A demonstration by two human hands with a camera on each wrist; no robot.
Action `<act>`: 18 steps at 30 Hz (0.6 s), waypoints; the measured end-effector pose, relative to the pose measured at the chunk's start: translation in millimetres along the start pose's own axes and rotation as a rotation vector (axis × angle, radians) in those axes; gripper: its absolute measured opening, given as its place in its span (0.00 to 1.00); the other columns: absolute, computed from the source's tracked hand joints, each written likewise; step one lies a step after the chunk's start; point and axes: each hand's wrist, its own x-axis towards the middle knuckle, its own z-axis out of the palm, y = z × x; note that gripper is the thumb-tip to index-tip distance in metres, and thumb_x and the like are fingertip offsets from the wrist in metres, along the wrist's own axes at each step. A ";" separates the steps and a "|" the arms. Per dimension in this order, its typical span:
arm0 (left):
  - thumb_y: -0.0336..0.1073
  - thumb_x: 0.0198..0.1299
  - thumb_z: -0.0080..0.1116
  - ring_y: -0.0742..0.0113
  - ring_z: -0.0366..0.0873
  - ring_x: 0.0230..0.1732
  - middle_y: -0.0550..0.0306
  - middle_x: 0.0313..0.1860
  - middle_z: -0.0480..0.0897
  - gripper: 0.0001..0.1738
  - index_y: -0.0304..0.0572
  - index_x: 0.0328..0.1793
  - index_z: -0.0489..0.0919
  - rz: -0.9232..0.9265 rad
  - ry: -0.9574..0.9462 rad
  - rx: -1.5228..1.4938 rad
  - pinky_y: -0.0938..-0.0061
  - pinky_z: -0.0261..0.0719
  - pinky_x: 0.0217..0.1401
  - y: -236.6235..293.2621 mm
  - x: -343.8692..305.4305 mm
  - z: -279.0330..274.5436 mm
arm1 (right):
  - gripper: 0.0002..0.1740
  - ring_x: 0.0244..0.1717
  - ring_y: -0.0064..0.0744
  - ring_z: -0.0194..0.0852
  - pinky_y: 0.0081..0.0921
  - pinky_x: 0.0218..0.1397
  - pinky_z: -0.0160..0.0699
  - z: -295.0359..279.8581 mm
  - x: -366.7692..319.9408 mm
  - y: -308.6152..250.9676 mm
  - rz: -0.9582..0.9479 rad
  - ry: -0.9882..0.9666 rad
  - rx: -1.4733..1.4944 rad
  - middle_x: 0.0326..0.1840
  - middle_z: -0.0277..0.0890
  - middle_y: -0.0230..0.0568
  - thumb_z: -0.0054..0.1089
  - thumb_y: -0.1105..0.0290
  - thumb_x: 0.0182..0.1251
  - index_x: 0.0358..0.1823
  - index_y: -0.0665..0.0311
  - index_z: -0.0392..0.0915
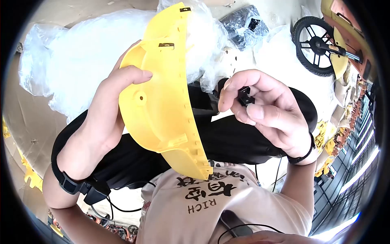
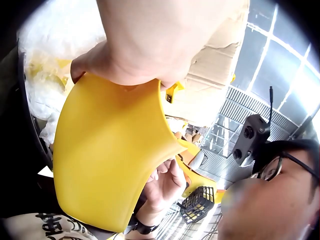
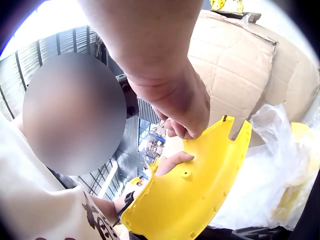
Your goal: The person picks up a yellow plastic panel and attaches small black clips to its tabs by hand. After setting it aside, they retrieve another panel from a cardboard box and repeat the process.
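Observation:
My left hand (image 1: 106,99) grips the left edge of a curved yellow plastic cover (image 1: 160,105), its thumb lying on the hollow inner face. The cover stands upright over my lap, with a small hole at the thumb side. One dark clip (image 1: 166,45) sits on its upper edge and another (image 1: 185,9) on its top corner. To the right, apart from the cover in the head view, my right hand (image 1: 280,112) pinches small black clips (image 1: 246,97) between thumb and curled fingers. The cover's smooth outer face (image 2: 107,150) fills much of the left wrist view.
Clear plastic wrapping (image 1: 97,49) lies beyond the cover, beside a bag of dark parts (image 1: 243,28). A spoked black wheel (image 1: 315,45) stands at the upper right. Cardboard (image 1: 36,122) covers the floor at left, and yellow parts (image 1: 323,136) lie at far right.

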 end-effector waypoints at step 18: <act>0.41 0.60 0.57 0.61 0.79 0.56 0.50 0.57 0.79 0.34 0.37 0.72 0.65 0.014 0.047 0.031 0.66 0.76 0.62 6.8 1.1 6.1 | 0.19 0.23 0.14 0.55 0.12 0.27 0.57 -19.5 0.1 1.7 -0.006 -0.026 -0.027 0.33 0.80 0.40 0.45 0.62 0.83 0.57 0.70 0.77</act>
